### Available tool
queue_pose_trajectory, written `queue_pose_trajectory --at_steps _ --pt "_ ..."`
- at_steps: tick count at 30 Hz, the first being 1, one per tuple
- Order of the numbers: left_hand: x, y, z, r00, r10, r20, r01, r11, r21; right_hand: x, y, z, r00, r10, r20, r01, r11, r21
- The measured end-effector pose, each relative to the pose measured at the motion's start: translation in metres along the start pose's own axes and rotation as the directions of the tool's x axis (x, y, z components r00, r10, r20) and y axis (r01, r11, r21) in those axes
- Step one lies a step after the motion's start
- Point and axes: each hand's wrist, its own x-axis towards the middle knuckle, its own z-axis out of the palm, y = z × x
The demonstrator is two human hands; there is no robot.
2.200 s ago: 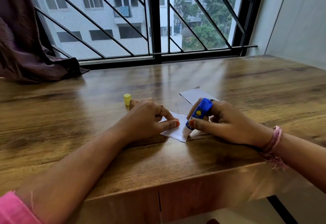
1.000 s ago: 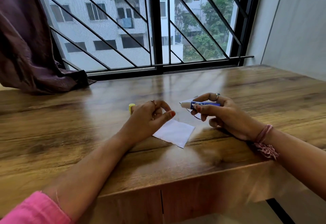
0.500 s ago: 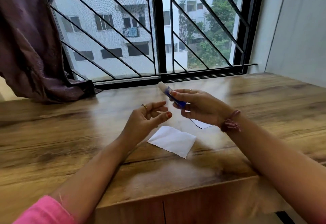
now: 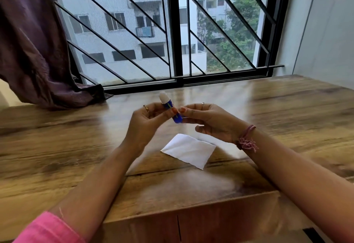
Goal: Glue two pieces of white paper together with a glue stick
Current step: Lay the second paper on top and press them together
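Note:
The blue glue stick [image 4: 171, 108] is held upright above the table, its white glue tip exposed and pointing up. My left hand [image 4: 147, 122] grips its barrel with fingers and thumb. My right hand [image 4: 208, 121] pinches its lower end from the right. One piece of white paper [image 4: 188, 150] lies flat on the wooden table [image 4: 287, 108] below and slightly right of my hands. A second piece is not clearly visible; my right hand and wrist cover the spot behind the paper. The yellow cap is out of sight.
A dark curtain [image 4: 34, 51] drapes onto the table's far left corner. The barred window [image 4: 172, 32] runs along the table's back edge, and a wall [image 4: 325, 28] stands at the right. The table's front edge [image 4: 172, 218] is close to me.
My right hand lifted the glue stick off the paper and raised it. My left hand left the paper, rose and took hold of the stick. The view tilted upward.

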Motion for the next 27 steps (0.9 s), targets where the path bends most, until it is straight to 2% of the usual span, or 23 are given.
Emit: queue_pose_trajectory --at_steps 5,8,11,17,27 --pt "0.017 -0.002 -0.033 0.968 0.057 -0.246 -0.010 0.982 0.189 -0.003 -0.002 -0.011 0.991 -0.023 -0.128 0.013 0.997 -0.075" --pt "0.025 -0.015 -0.046 0.929 0.044 -0.367 0.087 0.939 0.333 -0.005 -0.002 -0.017 0.984 -0.026 -0.174 0.006 0.994 -0.113" --pt "0.028 -0.026 -0.055 0.897 0.028 -0.440 0.169 0.900 0.402 -0.007 -0.001 -0.020 0.977 -0.031 -0.212 -0.006 0.985 -0.172" --pt "0.026 -0.035 -0.063 0.908 -0.111 -0.404 0.321 0.805 0.499 -0.007 -0.003 -0.022 0.971 -0.050 -0.234 -0.010 0.969 -0.248" --pt "0.024 -0.034 -0.063 0.909 -0.127 -0.396 0.338 0.781 0.525 -0.004 -0.003 -0.031 0.955 -0.074 -0.287 -0.014 0.956 -0.293"
